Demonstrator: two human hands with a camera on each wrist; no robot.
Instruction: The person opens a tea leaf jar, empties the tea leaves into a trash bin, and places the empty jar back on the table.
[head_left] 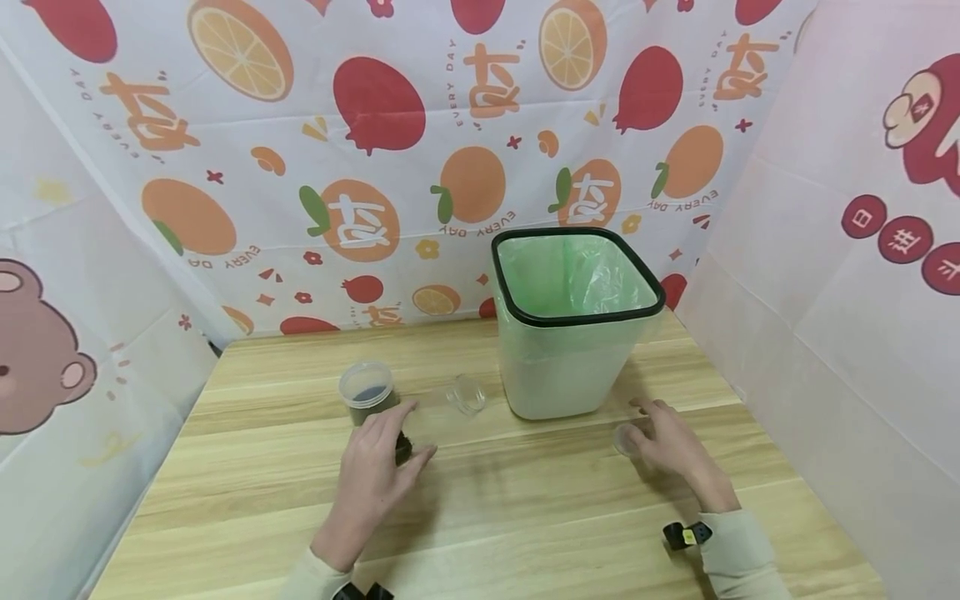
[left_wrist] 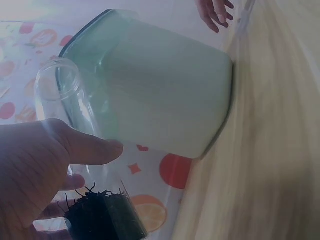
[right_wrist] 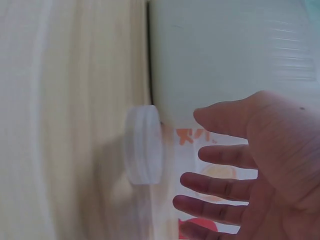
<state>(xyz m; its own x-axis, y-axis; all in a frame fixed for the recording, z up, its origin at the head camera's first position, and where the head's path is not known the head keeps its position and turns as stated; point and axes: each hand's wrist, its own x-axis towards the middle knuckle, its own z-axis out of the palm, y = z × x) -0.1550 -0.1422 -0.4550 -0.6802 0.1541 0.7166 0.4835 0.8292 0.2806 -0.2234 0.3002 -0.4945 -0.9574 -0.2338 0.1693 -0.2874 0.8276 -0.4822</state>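
From here I have my left grip [head_left: 372, 465] reaching forward, its thumb [left_wrist: 95, 149] stretched out and parted from the index finger [head_left: 392, 422], the gap facing my right grip [head_left: 670, 444]. The left grip's other fingers show only in part, beyond the thumb. Behind it, the bare wrist [head_left: 333, 543] slants back into a pale sleeve [head_left: 313, 578]. My right grip sits well apart from the left, its fingers [right_wrist: 220, 186] extended and spread with spaces between them, the thumb standing off from them. Behind it, the wrist [head_left: 716, 492] runs back, angled outward, into another pale sleeve.
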